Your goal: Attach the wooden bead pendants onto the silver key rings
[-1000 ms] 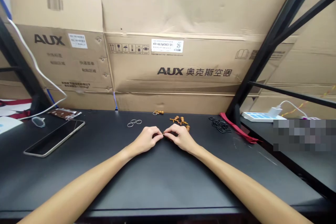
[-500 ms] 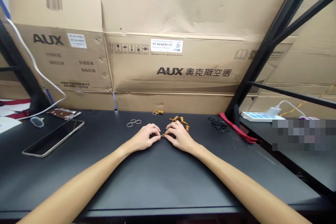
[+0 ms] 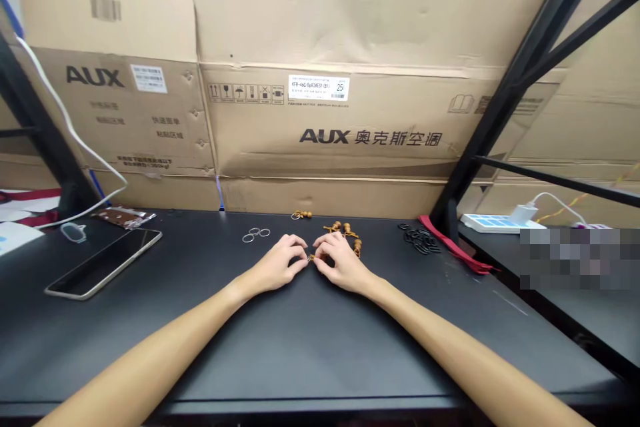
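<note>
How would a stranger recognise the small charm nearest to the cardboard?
Find the big cardboard behind the black table. Near the cardboard's foot, left of the charm group, one brown charm lies alone, a thin ring at its left end.

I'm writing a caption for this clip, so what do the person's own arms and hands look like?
The left forearm and right forearm are slim and taper toward the wrists, with no sleeve, watch or bracelet visible. The left hand and right hand wear no gloves. Their nails are too small to make out clearly.
</note>
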The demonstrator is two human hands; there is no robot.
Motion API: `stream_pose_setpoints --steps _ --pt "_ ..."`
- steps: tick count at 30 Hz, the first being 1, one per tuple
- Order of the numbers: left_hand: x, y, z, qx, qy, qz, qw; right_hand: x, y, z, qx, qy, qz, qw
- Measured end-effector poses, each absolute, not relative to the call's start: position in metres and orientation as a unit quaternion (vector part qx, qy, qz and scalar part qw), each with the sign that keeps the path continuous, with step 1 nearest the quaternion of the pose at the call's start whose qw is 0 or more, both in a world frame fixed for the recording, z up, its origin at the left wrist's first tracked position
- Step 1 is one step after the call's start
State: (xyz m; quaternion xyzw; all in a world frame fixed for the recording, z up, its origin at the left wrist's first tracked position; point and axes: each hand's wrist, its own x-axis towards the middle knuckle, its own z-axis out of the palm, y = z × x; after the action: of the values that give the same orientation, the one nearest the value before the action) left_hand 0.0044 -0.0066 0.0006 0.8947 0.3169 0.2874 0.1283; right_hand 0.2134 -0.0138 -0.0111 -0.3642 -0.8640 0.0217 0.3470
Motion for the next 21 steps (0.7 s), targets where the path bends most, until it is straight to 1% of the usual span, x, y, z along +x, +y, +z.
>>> stream_pose_setpoints --steps 4,10,16,21 --pt "0.0037 -0.0075 0.0016 0.899 0.312 0.279 0.127 0.2153 -0.0112 -0.0125 -0.383 -0.854 0.007 0.352" --pt "0.0032 -0.0057 -0.0009 0.891 0.335 0.283 0.118 0.2120 -0.0173 -0.0092 -0.346 -0.872 0.031 0.346" --pt "0.0039 -0.0053 -0.0012 0.895 0.325 0.282 0.118 0.2142 -0.0131 -0.0119 -0.388 -0.850 0.013 0.355" --pt "0.0045 -0.0050 -0.0023 0.890 0.331 0.291 0.114 0.2114 -0.0172 -0.0091 -0.352 -0.869 0.029 0.346"
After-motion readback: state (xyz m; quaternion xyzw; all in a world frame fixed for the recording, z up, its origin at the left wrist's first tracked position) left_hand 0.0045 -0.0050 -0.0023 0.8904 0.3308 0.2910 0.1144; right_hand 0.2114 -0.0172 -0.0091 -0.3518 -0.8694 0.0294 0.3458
